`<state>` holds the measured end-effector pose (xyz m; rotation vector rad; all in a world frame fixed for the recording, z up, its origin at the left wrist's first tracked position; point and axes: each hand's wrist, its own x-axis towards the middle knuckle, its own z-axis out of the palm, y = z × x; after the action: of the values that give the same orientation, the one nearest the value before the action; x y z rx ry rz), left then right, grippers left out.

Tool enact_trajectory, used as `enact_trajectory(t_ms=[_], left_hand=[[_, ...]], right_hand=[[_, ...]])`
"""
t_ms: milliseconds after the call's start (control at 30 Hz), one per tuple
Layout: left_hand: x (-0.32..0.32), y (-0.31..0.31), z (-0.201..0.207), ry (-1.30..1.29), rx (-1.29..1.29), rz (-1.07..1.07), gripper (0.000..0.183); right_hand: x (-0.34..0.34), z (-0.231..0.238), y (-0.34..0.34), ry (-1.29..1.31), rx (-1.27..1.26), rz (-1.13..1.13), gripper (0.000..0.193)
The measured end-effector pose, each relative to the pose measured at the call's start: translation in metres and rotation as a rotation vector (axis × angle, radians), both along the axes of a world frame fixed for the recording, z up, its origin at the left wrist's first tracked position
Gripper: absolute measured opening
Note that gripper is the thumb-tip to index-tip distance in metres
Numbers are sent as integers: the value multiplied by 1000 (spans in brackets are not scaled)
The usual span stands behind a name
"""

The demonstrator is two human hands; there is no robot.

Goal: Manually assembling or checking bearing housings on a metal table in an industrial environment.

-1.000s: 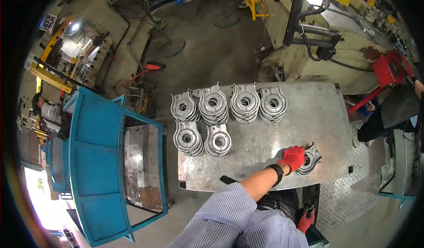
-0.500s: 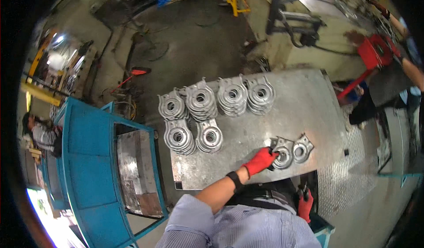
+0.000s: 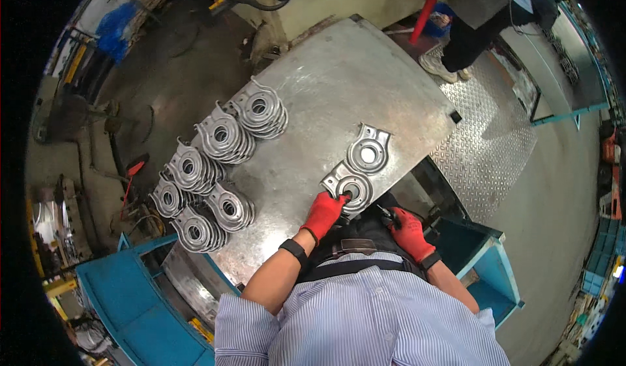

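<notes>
My left hand [image 3: 325, 213], in a red glove with dark fingertips, is closed on the rim of a round stamped metal bracket [image 3: 336, 179] at the table's near edge. The fingertips reach its centre hole. A second metal bracket [image 3: 368, 149] lies flat just beyond, touching or nearly touching the first. To the right, beyond the table edge, my right hand [image 3: 409, 233] wears the same kind of glove. Its fingers are wrapped round a small dark tool with a thin metal tip [image 3: 383, 209]; the rest of the tool is hidden.
Several stacks of like brackets [image 3: 222, 134] stand at the table's left. The metal table [image 3: 326, 79] borders a checkered floor plate [image 3: 486, 125]. A blue bin [image 3: 479, 255] is close by my right arm, a blue frame [image 3: 140, 294] at left. Another person's shoe [image 3: 438, 67] shows behind.
My view has turned to the right. My right hand with the tool has come up closer to the brackets, while my left stays on the same bracket.
</notes>
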<state>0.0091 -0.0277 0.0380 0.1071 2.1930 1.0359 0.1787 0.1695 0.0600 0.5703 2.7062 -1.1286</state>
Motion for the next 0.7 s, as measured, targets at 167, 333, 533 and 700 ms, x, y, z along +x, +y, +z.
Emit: enact_trajectory(t_ms=[167,333,533,700], left_hand=[[0,17,0,66,-104,-53,44],[4,19,7,200,-107,-68,41],[0,21,12,113,-160,-30,41],[1,22,13,118,-159,-24,42]], right_hand=[[1,-13,-6,35,103,51,42],[-9,-13,-11,28,160,95,42],[-12,-14,-14,-5,146,56,40],[-6,-23,-14,-26,142,68,40]])
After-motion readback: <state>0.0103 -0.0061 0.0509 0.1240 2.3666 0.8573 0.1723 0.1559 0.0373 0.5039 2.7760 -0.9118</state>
